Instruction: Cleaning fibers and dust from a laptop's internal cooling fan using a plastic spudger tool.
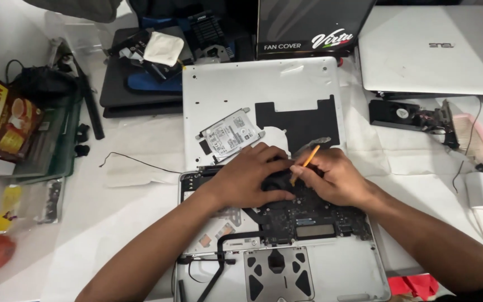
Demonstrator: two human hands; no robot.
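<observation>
A slim orange tool (309, 161) stood tilted at frame centre above a round black fan (278, 182) inside the opened silver laptop (336, 274), lower centre

Orange-handled tool (308, 160) in the right hand (334, 179), black round fan (278, 182) under the left hand (247, 179), silver opened laptop (336, 274) with dark circuit board (303, 215), white bottom cover (225, 84) with black patch, silver-grey hard drive (230, 134).

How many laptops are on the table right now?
3: the opened silver laptop under both hands, a closed silver laptop top right, a closed black laptop top left. Clutter may hide more.
</observation>
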